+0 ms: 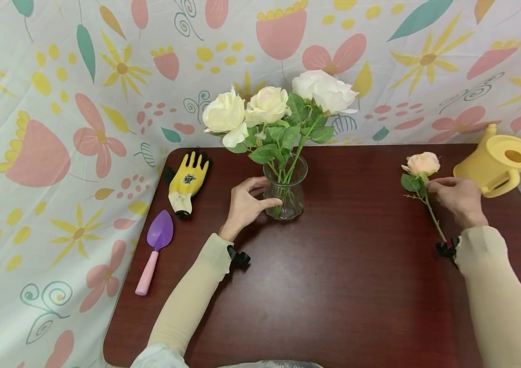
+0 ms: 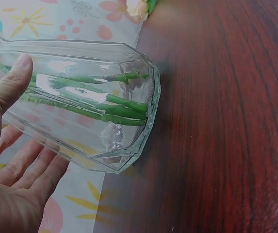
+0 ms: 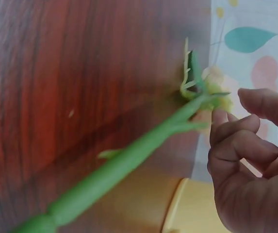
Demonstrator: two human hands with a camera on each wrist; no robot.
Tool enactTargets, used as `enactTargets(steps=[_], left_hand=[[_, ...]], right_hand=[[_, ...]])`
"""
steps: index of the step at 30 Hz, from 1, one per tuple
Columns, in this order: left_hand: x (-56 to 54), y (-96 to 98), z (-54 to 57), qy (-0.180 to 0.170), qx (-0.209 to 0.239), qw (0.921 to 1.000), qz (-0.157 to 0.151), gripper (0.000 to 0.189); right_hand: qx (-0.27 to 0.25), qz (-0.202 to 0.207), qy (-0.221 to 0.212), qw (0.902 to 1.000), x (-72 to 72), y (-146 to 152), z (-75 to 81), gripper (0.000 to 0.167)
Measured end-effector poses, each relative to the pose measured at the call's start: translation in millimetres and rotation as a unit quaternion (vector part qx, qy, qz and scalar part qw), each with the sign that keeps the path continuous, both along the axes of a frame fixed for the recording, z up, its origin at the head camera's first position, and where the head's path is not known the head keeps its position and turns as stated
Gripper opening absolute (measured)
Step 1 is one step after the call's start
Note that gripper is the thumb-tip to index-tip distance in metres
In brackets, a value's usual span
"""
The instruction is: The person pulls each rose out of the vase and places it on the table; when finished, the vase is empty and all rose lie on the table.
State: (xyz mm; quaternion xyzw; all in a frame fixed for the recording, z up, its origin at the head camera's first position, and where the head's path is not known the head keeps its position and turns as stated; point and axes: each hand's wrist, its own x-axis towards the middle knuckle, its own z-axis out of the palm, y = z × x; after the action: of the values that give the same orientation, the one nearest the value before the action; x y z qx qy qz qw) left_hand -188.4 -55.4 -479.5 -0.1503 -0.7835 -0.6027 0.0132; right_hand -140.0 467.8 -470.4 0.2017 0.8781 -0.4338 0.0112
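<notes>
A clear glass vase (image 1: 290, 202) stands at the back middle of the table, with white and cream roses (image 1: 267, 106) in it. My left hand (image 1: 247, 204) holds its side, thumb in front and fingers behind; green stems (image 2: 124, 107) show through the glass. At the right lies a peach rose (image 1: 422, 164) with a green stem (image 3: 124, 158). Beside its bloom is my right hand (image 1: 459, 198). In the right wrist view, its bent fingertips (image 3: 220, 116) overlap the flower's base, and a gap separates them from the thumb (image 3: 255, 99).
A yellow watering can (image 1: 490, 163) stands just behind my right hand. On the table's left side lie a yellow-and-black glove (image 1: 188, 179) and a purple trowel (image 1: 160, 230) with a pink handle. Flower-patterned cloth (image 1: 99, 204) hangs along the back and left edges.
</notes>
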Motion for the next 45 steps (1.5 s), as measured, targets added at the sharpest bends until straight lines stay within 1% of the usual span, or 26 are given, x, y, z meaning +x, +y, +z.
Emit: enactTargets(steps=[3, 6, 7, 10, 14, 15, 17, 19, 21, 25, 31, 35, 38, 41, 45], left_hand=[[0.2, -0.4, -0.6, -0.003, 0.001, 1.0000, 0.001, 0.061], [0.2, -0.9, -1.5, -0.005, 0.002, 1.0000, 0.001, 0.061], [0.3, -1.1, -1.8, -0.007, 0.002, 1.0000, 0.001, 0.061], [0.6, -1.7, -2.3, -0.009, 0.001, 1.0000, 0.001, 0.062], [1.1, -2.2, -2.5, -0.010, 0.003, 0.9999, 0.004, 0.062], [1.3, -2.4, -2.4, -0.010, 0.003, 0.9999, 0.005, 0.062], [1.5, -2.7, -2.5, -0.009, 0.000, 0.9999, 0.006, 0.062], [1.4, -2.8, -3.0, -0.008, -0.001, 0.9999, 0.006, 0.062], [1.4, -2.8, -3.3, -0.007, -0.003, 0.9999, 0.007, 0.062], [0.4, -2.6, -4.5, -0.004, -0.005, 1.0000, 0.005, 0.062], [0.5, -3.9, -3.6, -0.002, -0.003, 1.0000, 0.004, 0.062], [0.4, -4.9, -2.9, -0.002, -0.002, 1.0000, 0.004, 0.063], [-0.9, -4.3, -3.5, -0.003, -0.006, 1.0000, 0.006, 0.063], [-2.1, -2.7, -3.7, -0.005, -0.008, 0.9999, 0.006, 0.063], [-2.4, -1.1, -2.5, -0.008, -0.009, 0.9999, 0.004, 0.063]], right_hand=[[0.041, -0.012, 0.029, 0.9987, 1.0, -9.2, 4.5, 0.021], [0.057, -0.029, 0.058, 0.9963, 1.3, -22.7, 11.0, 0.013], [0.054, -0.036, 0.069, 0.9955, 1.4, -28.3, 13.8, 0.011], [0.032, -0.062, 0.096, 0.9929, 1.5, -46.8, 23.5, 0.012], [0.004, -0.083, 0.127, 0.9884, 2.6, -75.3, 39.0, 0.004], [0.001, -0.084, 0.136, 0.9871, 3.0, -83.1, 42.9, 0.010], [-0.001, -0.073, 0.157, 0.9849, 3.2, -97.6, 49.8, 0.023], [-0.002, -0.059, 0.176, 0.9827, 3.9, -112.2, 55.8, 0.028], [0.008, -0.041, 0.192, 0.9805, 5.0, -127.1, 61.2, 0.033], [0.009, -0.016, 0.211, 0.9772, 6.9, -158.7, 71.7, 0.031], [-0.045, 0.023, 0.238, 0.9700, 3.7, -203.7, 81.2, 0.029], [-0.082, 0.044, 0.244, 0.9652, 0.4, -232.6, 86.6, 0.025], [-0.110, 0.050, 0.249, 0.9609, -4.4, -252.1, 91.4, 0.022], [-0.124, 0.054, 0.257, 0.9568, -10.9, -268.7, 95.4, 0.022], [-0.120, 0.061, 0.265, 0.9548, -19.6, -285.1, 97.2, 0.022]])
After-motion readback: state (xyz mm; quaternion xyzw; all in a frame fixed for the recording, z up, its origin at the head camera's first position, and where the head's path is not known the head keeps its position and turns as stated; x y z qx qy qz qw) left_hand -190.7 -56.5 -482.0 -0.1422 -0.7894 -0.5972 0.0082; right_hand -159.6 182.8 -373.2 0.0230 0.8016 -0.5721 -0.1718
